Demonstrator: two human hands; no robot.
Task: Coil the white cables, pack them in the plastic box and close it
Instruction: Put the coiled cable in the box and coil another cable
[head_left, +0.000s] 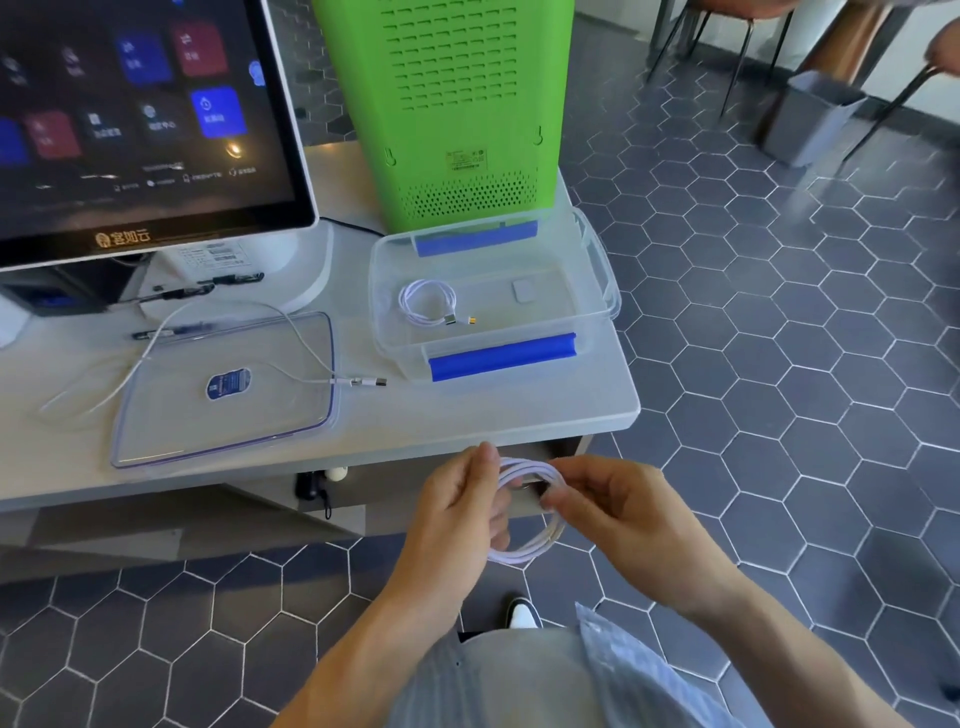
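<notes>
My left hand (457, 504) and my right hand (608, 509) both hold a coiled white cable (535, 545) in front of the table's edge, below it. The clear plastic box (592, 270) with blue clips stands open on the table's right end. One coiled white cable (428, 304) lies inside it. The box's clear lid (171, 415) lies flat to the left. A loose white cable (301, 338) runs uncoiled across the lid, its plug (369, 382) pointing toward the box.
A touchscreen terminal (145, 119) fills the table's back left. A green slotted device (457, 109) stands right behind the box. Two black pens (208, 286) lie by the terminal's base. A grey bin (810, 119) and chair legs stand on the hexagon-tiled floor at right.
</notes>
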